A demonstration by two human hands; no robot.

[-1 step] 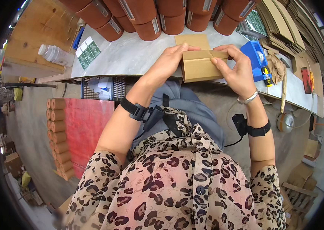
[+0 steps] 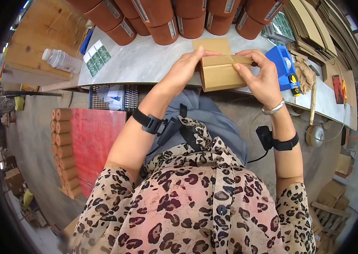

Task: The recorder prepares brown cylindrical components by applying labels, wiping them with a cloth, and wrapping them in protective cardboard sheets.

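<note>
A small brown cardboard box (image 2: 223, 78), creased along its folds, is held at the front edge of the grey table. My left hand (image 2: 183, 70) grips its left end, with the thumb along the top edge and the other fingers mostly hidden behind. On the right, my right hand (image 2: 261, 74) pinches the box: its thumb presses the near face by a crease while bent fingers hold the upper right edge. Just beyond the box a tan cardboard flap or sheet (image 2: 211, 45) shows; whether it joins the box I cannot tell.
Stacked reddish-brown cylinders (image 2: 189, 27) with metallic strips line the back. Right of my hands stand a blue tape dispenser (image 2: 275, 63) and flat cardboard stacks (image 2: 314, 29). A green-and-white label sheet (image 2: 98, 59) and a clear bottle (image 2: 62, 60) lie left. A basket (image 2: 132, 97) sits below the edge.
The left end of the box and my left hand have shifted very slightly to the left. Both hands keep the same hold.
</note>
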